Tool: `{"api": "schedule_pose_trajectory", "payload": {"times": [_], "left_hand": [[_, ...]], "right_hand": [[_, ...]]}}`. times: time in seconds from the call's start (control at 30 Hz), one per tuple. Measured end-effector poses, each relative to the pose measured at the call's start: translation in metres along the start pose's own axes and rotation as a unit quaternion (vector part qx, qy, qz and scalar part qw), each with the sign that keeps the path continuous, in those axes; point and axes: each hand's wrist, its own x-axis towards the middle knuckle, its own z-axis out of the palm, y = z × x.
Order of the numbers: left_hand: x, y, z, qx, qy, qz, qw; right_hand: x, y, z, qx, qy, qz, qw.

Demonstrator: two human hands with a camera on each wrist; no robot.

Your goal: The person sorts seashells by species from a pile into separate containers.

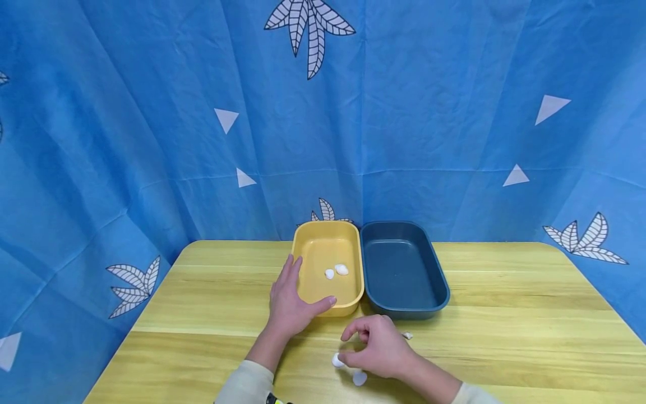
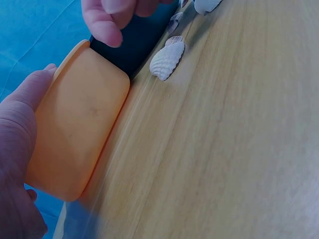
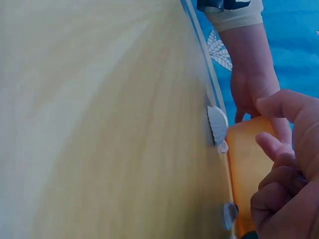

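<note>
My left hand (image 1: 292, 303) lies along the left side of the yellow container (image 1: 328, 308), fingers stretched beside the wall and thumb over the near rim. Two white seashells (image 1: 341, 270) lie inside it. In front of the containers, my right hand (image 1: 381, 347) hovers low over the table, other fingers curled, with a gap between thumb and index finger and nothing in it. Its thumb tip overlaps a white seashell (image 1: 336, 362) in the head view. Close by lies another seashell (image 1: 359, 378), and a small one (image 1: 407, 335) sits beyond the hand. The left wrist view shows a ribbed seashell (image 2: 168, 59).
A dark blue container (image 1: 398, 269) stands against the yellow one on its right, with no seashells visible inside. Both are near the far edge of the wooden table (image 1: 520, 314). A blue curtain (image 1: 429, 112) with leaf prints hangs behind and at the sides.
</note>
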Motion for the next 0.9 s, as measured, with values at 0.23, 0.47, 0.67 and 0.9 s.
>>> {"api": "schedule_pose_trajectory", "payload": {"times": [0.23, 0.47, 0.67, 0.9], "left_hand": [[-0.0001, 0.0005, -0.0011, -0.004, 0.0, 0.0, 1.0], [-0.0006, 0.0004, -0.001, -0.007, -0.001, 0.001, 1.0], [-0.0008, -0.0005, -0.0008, -0.003, 0.0, 0.005, 1.0], [-0.0005, -0.0001, -0.0006, -0.001, 0.002, 0.005, 1.0]], "right_hand": [[0.0011, 0.0018, 0.0041, -0.014, -0.04, 0.008, 0.9991], [0.0026, 0.0065, 0.0059, -0.047, -0.08, 0.016, 0.9955], [0.002, 0.0074, 0.008, -0.058, -0.079, 0.007, 0.9952], [0.0033, 0.0075, 0.0098, -0.072, -0.068, -0.019, 0.9949]]}}
